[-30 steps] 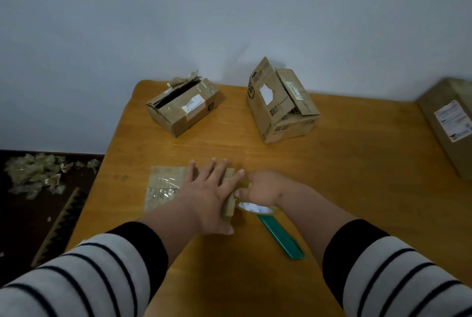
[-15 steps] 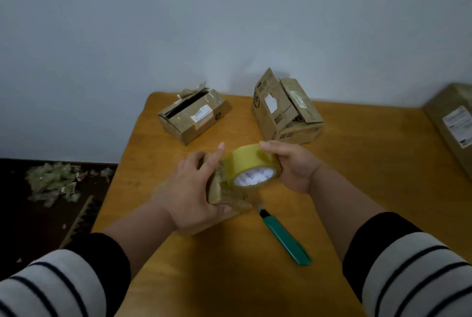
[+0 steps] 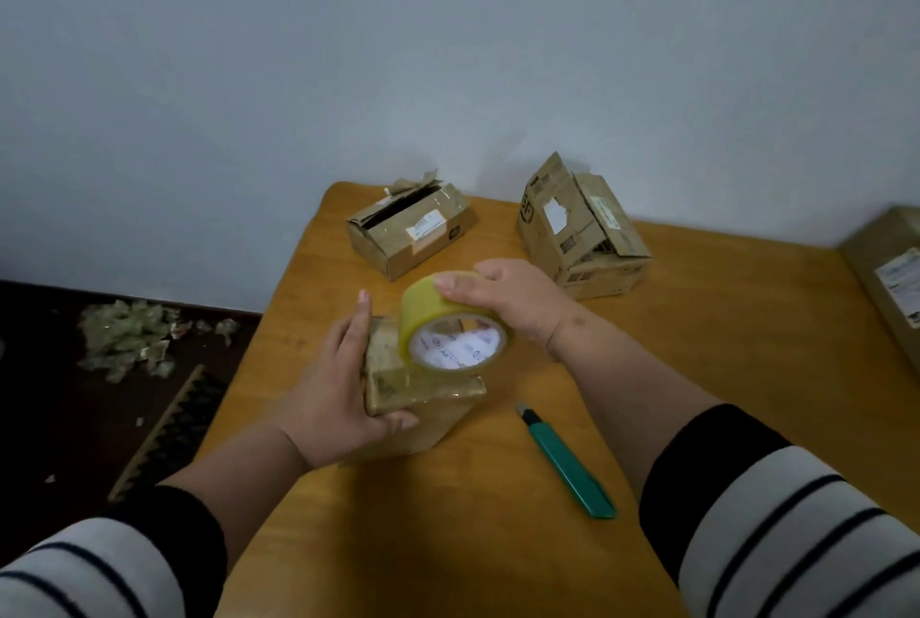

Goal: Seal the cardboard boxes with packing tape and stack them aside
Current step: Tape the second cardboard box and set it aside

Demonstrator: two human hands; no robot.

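A plain room at home, set up for packing: a wooden desk (image 3: 722, 368) against a bare pale wall (image 3: 448, 45), worn cardboard boxes (image 3: 410, 231) at 12 o'clock, tape scraps (image 3: 129, 336) on dark floor at 9 o'clock.

The small box (image 3: 423, 398), pressed flat on the table (image 3: 722, 368) a second ago, is now held raised by the left hand (image 3: 338, 398). The tape roll (image 3: 450, 331) is lifted off the table and gripped from above by the right hand (image 3: 513, 299), against the box.
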